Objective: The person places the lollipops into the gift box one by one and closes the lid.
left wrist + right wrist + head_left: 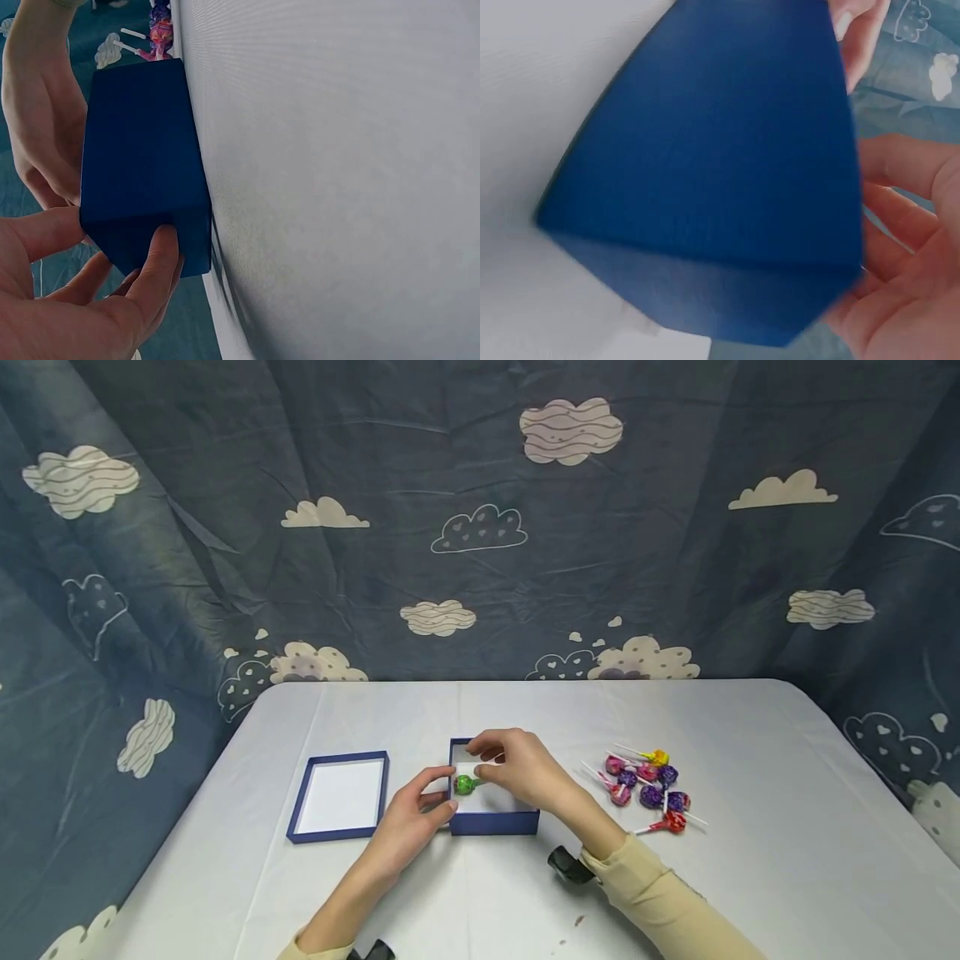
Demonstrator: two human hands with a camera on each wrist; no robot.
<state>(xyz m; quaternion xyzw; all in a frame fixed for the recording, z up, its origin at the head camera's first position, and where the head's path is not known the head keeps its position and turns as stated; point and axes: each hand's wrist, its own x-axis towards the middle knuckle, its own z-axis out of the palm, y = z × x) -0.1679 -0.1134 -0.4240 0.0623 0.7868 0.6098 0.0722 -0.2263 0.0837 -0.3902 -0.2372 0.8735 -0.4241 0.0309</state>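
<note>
A deep blue box (495, 823) with a white inside stands uncovered at the middle of the table. In it, near the left wall, lies a green-wrapped lollipop (463, 785), its stick pointing right. My left hand (411, 817) holds the box by its left side, with fingers at the rim and against the outer wall, as the left wrist view also shows. Over the box reaches my right hand (525, 768), thumb and forefinger apart beside the lollipop, nothing visible between them. In the right wrist view the box wall (720, 157) hides the inside.
To the left lies a blue-edged lid (339, 797), white side up. A loose pile of wrapped lollipops (651, 796) in red, purple, pink and yellow lies right of the box. The white table (787, 860) ends at a dark cloud-patterned curtain (480, 585).
</note>
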